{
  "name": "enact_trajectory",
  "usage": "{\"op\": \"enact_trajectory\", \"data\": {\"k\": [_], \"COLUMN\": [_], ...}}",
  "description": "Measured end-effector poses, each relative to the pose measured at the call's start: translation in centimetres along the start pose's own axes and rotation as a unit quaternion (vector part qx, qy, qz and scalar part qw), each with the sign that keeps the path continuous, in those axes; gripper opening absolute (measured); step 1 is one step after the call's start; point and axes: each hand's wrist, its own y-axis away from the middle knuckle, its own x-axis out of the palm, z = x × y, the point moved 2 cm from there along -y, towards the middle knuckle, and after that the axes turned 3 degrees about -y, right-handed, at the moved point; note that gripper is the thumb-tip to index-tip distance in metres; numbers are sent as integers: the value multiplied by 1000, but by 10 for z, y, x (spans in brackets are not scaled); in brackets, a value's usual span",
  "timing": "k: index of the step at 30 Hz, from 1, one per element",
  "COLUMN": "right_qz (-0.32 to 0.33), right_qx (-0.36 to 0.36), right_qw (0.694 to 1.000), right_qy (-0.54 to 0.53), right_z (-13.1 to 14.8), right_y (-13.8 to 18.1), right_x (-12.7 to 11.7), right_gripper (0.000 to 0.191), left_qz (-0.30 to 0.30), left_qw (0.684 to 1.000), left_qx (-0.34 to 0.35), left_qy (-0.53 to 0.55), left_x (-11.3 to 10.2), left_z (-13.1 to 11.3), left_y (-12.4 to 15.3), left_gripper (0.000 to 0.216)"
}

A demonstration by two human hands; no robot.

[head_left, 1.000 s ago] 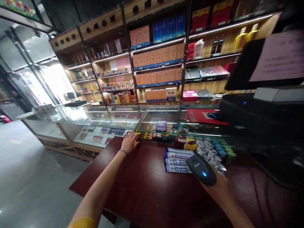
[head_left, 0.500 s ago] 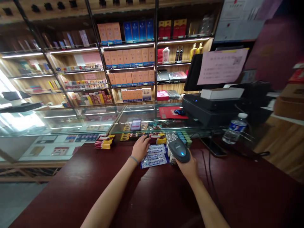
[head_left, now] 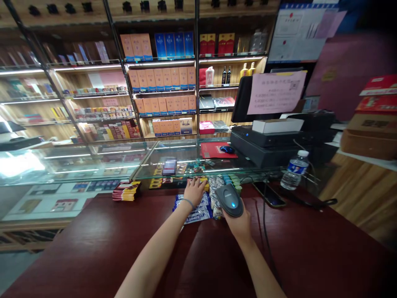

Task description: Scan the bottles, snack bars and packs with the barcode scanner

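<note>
My right hand [head_left: 240, 225] is wrapped around a dark grey barcode scanner [head_left: 228, 199] with a lit blue light, held above the dark red counter. Stretched forward, my left hand [head_left: 194, 193] has its fingers apart over yellow and dark red packets [head_left: 204, 180]; whether the fingertips touch them I cannot tell. Below that wrist lie several blue and white packets [head_left: 197, 216], partly covered by the hand. Small wrapped rolls [head_left: 214, 188] stand in rows between my two hands, some green-topped ones behind the scanner. A stack of yellow and red packets [head_left: 125, 191] sits to the left.
A glass display case [head_left: 145, 159] borders the far side of the counter. To the right are a phone [head_left: 269, 194], a water bottle [head_left: 295, 170] and a black cable [head_left: 264, 231]. A monitor with a pink sheet [head_left: 276, 93] stands behind, near a computer mouse [head_left: 227, 149].
My left hand has moved right and forward, from beside the blue and white packets to over the yellow and dark red ones. My right hand keeps the scanner; the view has shifted slightly.
</note>
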Motion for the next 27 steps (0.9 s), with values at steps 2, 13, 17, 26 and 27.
{"op": "enact_trajectory", "data": {"k": [2, 13, 17, 26, 27], "right_qz": [-2, 5, 8, 18, 21], "right_qx": [-6, -5, -18, -23, -24], "right_qw": [1000, 1000, 1000, 999, 999], "right_qy": [-3, 9, 6, 21, 19], "right_z": [3, 1, -7, -20, -19], "right_y": [0, 1, 0, 7, 8], "right_x": [-1, -1, 1, 7, 8], "right_gripper": [36, 40, 43, 57, 58], "left_qz": [-24, -264, -263, -302, -337], "left_qw": [999, 910, 911, 857, 834], "left_qx": [-4, 69, 94, -37, -81], "left_qy": [26, 312, 305, 416, 430], "left_x": [4, -14, -36, -40, -38], "left_z": [0, 10, 16, 46, 51], "left_y": [0, 15, 35, 90, 96], "left_gripper": [52, 8, 19, 22, 20]}}
